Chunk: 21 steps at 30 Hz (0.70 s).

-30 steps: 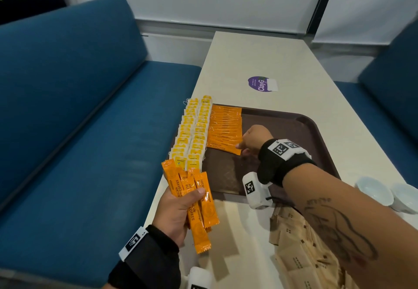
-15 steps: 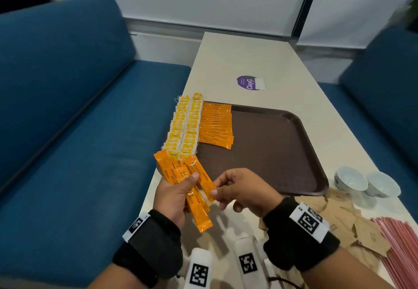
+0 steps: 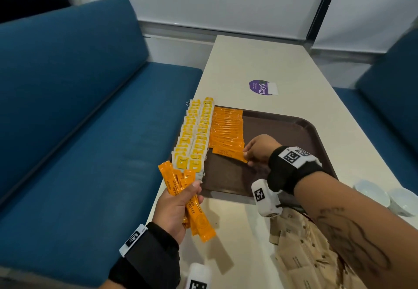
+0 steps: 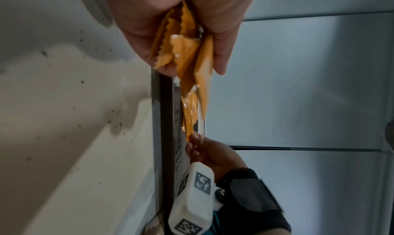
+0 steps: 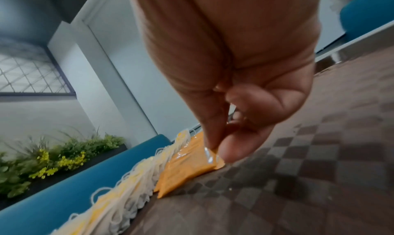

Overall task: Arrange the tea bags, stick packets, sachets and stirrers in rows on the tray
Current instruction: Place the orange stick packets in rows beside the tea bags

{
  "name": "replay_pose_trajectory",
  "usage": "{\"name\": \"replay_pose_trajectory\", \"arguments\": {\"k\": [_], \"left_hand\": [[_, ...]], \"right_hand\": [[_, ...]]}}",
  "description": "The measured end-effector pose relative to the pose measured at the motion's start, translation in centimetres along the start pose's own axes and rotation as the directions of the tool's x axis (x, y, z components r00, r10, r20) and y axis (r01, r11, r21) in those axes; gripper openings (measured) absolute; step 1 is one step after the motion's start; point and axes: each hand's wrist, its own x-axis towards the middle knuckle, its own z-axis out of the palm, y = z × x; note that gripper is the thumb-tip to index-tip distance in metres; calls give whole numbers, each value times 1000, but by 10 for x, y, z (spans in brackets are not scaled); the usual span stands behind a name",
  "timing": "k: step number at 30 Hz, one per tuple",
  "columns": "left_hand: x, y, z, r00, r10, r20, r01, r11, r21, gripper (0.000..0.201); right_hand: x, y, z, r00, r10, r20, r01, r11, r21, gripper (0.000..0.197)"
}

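We judge the stick packet (image 3: 229, 154) pinched in the right hand (image 3: 257, 149) may land skewed at the row's near end; left hand (image 3: 175, 209) grips spare packets (image 3: 194, 209), which could slip

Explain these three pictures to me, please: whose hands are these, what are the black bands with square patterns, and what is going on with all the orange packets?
No machine here: a person works with bare hands, wearing one camera on the head and one on each wrist, strapped on with the black bands. The wide picture comes from the head; the two close ones look along each hand.

The left hand grips a bunch of orange stick packets, also seen in its wrist view. The right hand pinches one packet by its end with the fingers, setting it at the near end of the orange row on the brown tray.

Two rows of yellow tea bags lie along the tray's left edge. On the table near the person lie brown sachets and two white cups.
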Motion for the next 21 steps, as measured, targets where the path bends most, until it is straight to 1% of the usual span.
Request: {"name": "replay_pose_trajectory", "arguments": {"k": [2, 5, 8, 10, 12, 14, 16, 21], "left_hand": [[1, 1, -1, 1000, -2, -8, 2, 1000, -1, 8], [2, 2, -3, 1000, -9, -11, 9, 1000, 4, 10], [2, 1, -2, 1000, -10, -9, 10, 1000, 9, 10], [2, 0, -2, 1000, -4, -10, 5, 1000, 20, 9], [2, -1, -2, 1000, -4, -11, 4, 999, 35, 7], [2, -2, -1, 1000, -8, -6, 8, 999, 44, 7], [3, -2, -1, 1000, -9, 0, 9, 999, 48, 7], [3, 0, -1, 1000, -8, 9, 7, 998, 59, 6]], "right_hand": [[8, -6, 2, 999, 40, 25, -39, 998, -51, 15], [23, -13, 5, 998, 66, 9, -64, 990, -123, 17], [27, -21, 6, 986, 162, 43, -153, 976, -153, 17], [29, -26, 5, 984, 172, 53, -161, 973, -166, 21], [30, -28, 4, 980, 184, 72, -165, 962, -216, 26], [34, -28, 5, 977, 196, 81, -175, 961, -216, 22], [38, -26, 5, 983, 179, 52, -167, 969, -182, 16], [44, -17, 7, 996, 74, -52, -79, 990, -115, 13]]}}
